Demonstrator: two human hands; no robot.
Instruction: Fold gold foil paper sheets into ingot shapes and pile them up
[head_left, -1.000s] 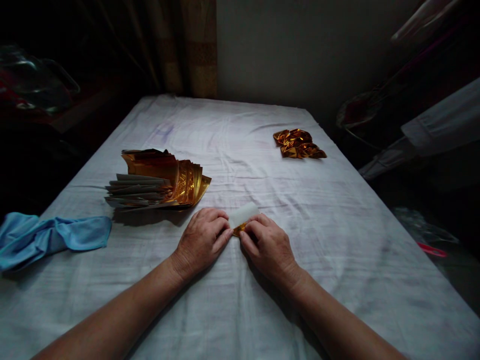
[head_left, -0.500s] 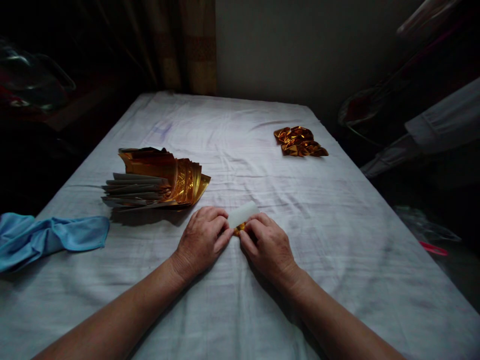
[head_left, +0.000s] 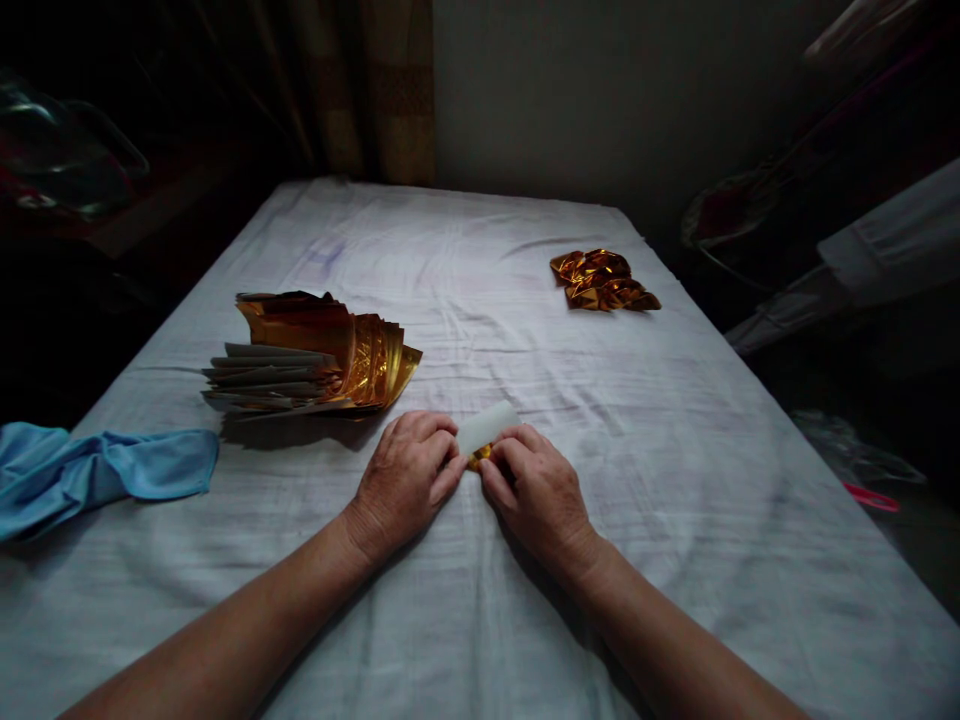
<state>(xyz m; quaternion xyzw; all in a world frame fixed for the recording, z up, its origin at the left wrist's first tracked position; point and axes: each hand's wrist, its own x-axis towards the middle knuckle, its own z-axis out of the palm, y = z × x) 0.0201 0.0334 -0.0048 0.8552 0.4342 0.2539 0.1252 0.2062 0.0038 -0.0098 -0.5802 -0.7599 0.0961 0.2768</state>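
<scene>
Between my hands is a small sheet of foil paper point(head_left: 487, 427), its pale back showing above a strip of gold along the near edge. My left hand point(head_left: 411, 465) pinches its left end, fingers curled and thumb pressed in. At the other end my right hand point(head_left: 536, 485) is closed on the paper too, fingertips bent down over it. Both hands rest low on the white cloth, and the fingers cover much of the sheet. Left of them lies a fanned stack of gold foil paper point(head_left: 367, 365), with grey backs showing on some sheets.
Several folded gold foil pieces point(head_left: 600, 280) lie together toward the far right of the white-covered table point(head_left: 465, 240). A blue cloth point(head_left: 112, 470) is at the left edge. A clear jug point(head_left: 67, 150) stands in the dark at the left. Pink plastic point(head_left: 870, 497) shows beyond the right edge.
My hands and the foil paper stay nearly in place. The view has shifted very slightly; nothing has been taken up or let go.
</scene>
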